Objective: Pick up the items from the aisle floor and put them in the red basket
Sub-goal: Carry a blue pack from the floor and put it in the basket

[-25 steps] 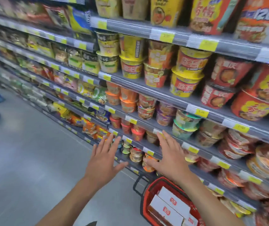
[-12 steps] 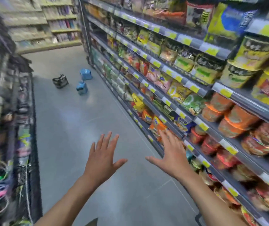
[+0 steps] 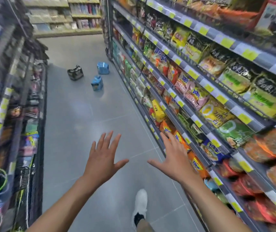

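Note:
Three packs lie on the grey aisle floor far ahead: a black pack (image 3: 75, 73) on the left, a blue pack (image 3: 103, 68) behind and to the right, and a second blue pack (image 3: 97, 83) nearest to me. My left hand (image 3: 102, 158) and my right hand (image 3: 174, 159) are stretched out in front of me with fingers spread, holding nothing, well short of the packs. The red basket is out of view.
Shelves of noodle packets and bowls (image 3: 200, 97) line the right side. A dark rack of hanging goods (image 3: 25, 114) runs along the left. My white shoe (image 3: 140, 203) steps on the grey floor (image 3: 77, 128) between them. More shelves (image 3: 67, 15) stand across the aisle's far end.
The view has swung left from the shelf and red basket to look down the aisle. The basket has left the frame and the three packs are closer. Both hands stay spread.

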The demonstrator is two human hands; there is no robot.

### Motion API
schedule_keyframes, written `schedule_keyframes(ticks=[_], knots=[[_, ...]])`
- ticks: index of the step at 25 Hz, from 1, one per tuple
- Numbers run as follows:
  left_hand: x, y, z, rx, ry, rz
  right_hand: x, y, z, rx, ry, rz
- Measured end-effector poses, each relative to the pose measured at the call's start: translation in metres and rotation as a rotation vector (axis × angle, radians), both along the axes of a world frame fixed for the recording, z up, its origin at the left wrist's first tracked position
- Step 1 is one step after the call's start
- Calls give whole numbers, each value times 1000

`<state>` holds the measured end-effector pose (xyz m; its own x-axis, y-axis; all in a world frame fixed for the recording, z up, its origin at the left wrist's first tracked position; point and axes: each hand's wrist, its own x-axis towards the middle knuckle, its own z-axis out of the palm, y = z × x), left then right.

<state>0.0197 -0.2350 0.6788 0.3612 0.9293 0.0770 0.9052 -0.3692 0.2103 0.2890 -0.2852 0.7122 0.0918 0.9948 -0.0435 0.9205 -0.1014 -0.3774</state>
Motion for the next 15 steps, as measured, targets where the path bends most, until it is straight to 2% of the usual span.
schedule_keyframes(ticks=[6, 15], knots=[[5, 122, 2, 15, -19, 151, 21, 152, 0, -22, 39, 91], [0, 241, -14, -79, -25, 313, 4, 333, -7, -80, 36, 248]])
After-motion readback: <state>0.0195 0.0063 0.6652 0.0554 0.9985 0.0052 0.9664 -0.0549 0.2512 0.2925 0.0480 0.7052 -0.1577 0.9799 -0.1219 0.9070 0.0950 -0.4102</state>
